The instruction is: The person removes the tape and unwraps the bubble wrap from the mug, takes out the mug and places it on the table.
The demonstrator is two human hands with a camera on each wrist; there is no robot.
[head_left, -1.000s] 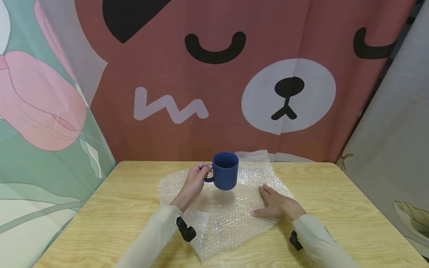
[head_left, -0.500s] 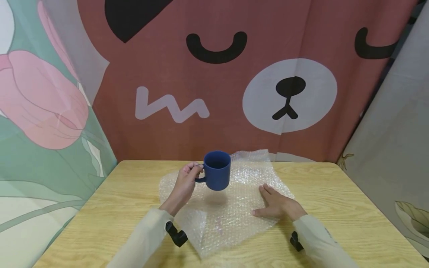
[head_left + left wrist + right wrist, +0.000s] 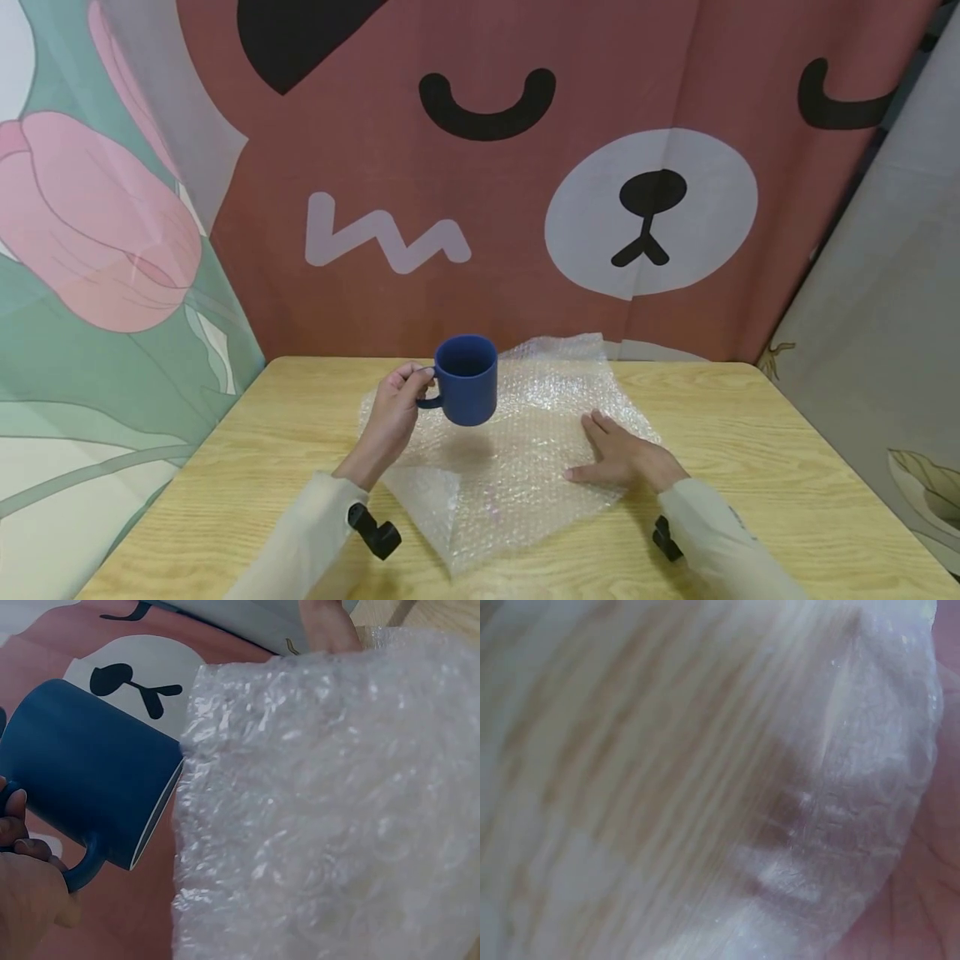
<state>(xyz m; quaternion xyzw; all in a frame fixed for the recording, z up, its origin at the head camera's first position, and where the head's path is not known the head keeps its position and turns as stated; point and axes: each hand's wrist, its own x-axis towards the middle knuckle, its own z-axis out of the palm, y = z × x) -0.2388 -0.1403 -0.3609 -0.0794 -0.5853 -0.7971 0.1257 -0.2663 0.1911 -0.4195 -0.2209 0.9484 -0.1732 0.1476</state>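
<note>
A dark blue mug is held upright above the table by my left hand, which grips its handle. In the left wrist view the mug shows its side and pale-edged base, with the fingers around the handle at the left edge. Beneath it a sheet of clear bubble wrap lies spread on the wood. My right hand rests on the sheet's right side, fingers straight and thumb spread apart. In the right wrist view the palm borders the wrap, seen blurred.
The wooden table runs up to a reddish curtain printed with a bear's face. More printed cloth hangs at left and right. One corner of the wrap is folded over near the front left. Both wrists carry small black cameras.
My left hand has moved left with the mug, from over the middle of the wrap toward its left side. The right hand stays in place on the sheet.
</note>
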